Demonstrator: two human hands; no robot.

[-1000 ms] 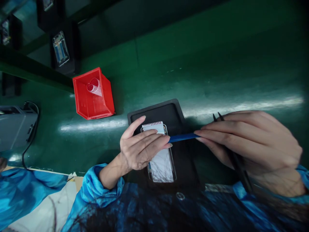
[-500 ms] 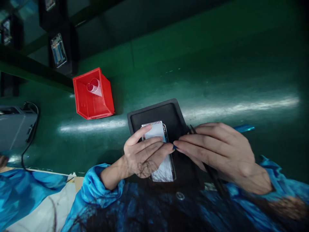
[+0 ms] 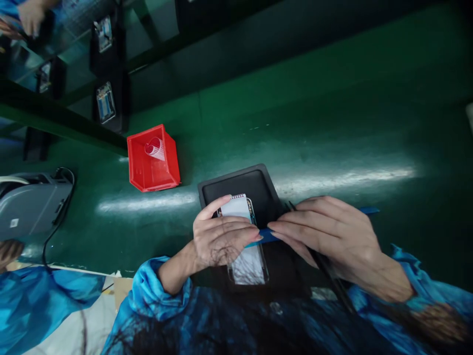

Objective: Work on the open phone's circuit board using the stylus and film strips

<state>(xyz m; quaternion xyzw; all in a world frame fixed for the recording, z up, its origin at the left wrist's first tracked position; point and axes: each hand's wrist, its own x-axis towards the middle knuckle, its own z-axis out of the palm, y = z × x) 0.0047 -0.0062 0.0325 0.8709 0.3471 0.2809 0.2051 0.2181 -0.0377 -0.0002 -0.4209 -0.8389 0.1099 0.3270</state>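
Observation:
My left hand (image 3: 221,238) lies over a smartphone (image 3: 247,266) and holds it down in a black rubber tray (image 3: 236,180). A white perforated film (image 3: 234,205) covers the phone's upper end, partly under my fingers. My right hand (image 3: 330,241) grips a blue plastic pry tool (image 3: 268,235), whose tip reaches the phone's side edge beneath my left fingertips. The same hand also holds black tweezers (image 3: 327,268), which run down past my palm. Part of the phone is hidden by my left hand.
A red plastic bin (image 3: 153,160) holding a curled film stands left of the tray on the green bench (image 3: 332,148). Further left sits a grey device (image 3: 33,204) with a black cable. Racks with phone frames (image 3: 105,102) and a co-worker's hand (image 3: 31,15) appear top left.
My right hand has moved left from the far right, close to my left hand, and the blue tool now reaches the phone's edge. The whole view has shifted slightly.

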